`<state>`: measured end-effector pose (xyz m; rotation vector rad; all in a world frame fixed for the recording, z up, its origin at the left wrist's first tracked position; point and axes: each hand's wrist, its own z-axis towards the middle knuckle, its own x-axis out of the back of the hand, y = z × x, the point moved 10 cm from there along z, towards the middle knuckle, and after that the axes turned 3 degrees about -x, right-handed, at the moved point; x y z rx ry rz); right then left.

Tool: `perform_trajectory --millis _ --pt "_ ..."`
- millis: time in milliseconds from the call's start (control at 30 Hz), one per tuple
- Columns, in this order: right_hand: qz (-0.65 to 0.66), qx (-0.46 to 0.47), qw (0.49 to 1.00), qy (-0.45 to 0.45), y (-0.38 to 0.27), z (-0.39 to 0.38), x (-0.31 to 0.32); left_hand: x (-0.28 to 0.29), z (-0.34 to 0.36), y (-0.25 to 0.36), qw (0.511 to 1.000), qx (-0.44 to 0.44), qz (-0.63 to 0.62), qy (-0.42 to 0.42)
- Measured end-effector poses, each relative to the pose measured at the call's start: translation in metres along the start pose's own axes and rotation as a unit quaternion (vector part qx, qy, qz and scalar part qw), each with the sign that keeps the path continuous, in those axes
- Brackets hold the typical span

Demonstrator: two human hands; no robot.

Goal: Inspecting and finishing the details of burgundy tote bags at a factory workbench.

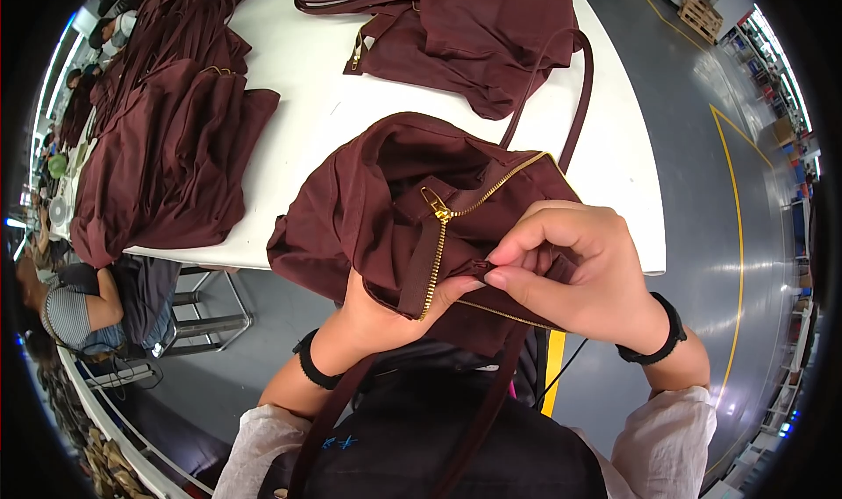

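Note:
A maroon fabric bag (pixel 320 210) lies at the table's near edge, its mouth open toward me. A gold zipper (pixel 436 275) runs along the opening, unzipped, with its gold slider (pixel 436 203) near the middle. My left hand (pixel 373 317) reaches under the zipper edge, its thumb pressing on the bag's fabric; its other fingers are hidden by cloth. My right hand (pixel 579 275) is closed, thumb and forefinger pinching a small dark bit of the bag right at the left thumb's tip. One strap (pixel 579 104) loops onto the table; another hangs toward my lap.
More maroon bags (pixel 491 34) are stacked at the table's far side, and a larger pile (pixel 175 157) lies on the left. The white table (pixel 614 148) has a curved right edge. A metal stool (pixel 210 324) and a seated person (pixel 83 310) are at the left.

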<state>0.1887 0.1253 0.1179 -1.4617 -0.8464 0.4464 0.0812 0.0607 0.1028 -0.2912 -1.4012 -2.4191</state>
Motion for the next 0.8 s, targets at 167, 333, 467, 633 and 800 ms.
perform_trajectory --millis 167,333,467,633,800 --pt "-0.168 0.263 0.947 0.07 -0.036 -0.012 0.0 0.0 -0.001 -0.001 1.0 0.009 -0.018 0.005" --pt "-0.221 0.341 0.907 0.113 -0.041 -0.021 -0.002 0.002 0.002 0.008 1.0 -0.024 -0.008 0.015" --pt "-0.235 0.37 0.889 0.132 -0.044 -0.026 -0.002 0.002 0.0 0.01 0.999 -0.044 0.012 0.022" --pt "-0.261 0.37 0.88 0.145 -0.048 -0.027 -0.004 0.002 -0.003 0.005 0.999 -0.019 0.015 0.023" --pt "-0.264 0.367 0.885 0.113 -0.046 -0.021 -0.004 0.0 -0.001 0.012 0.996 -0.074 0.049 0.003"
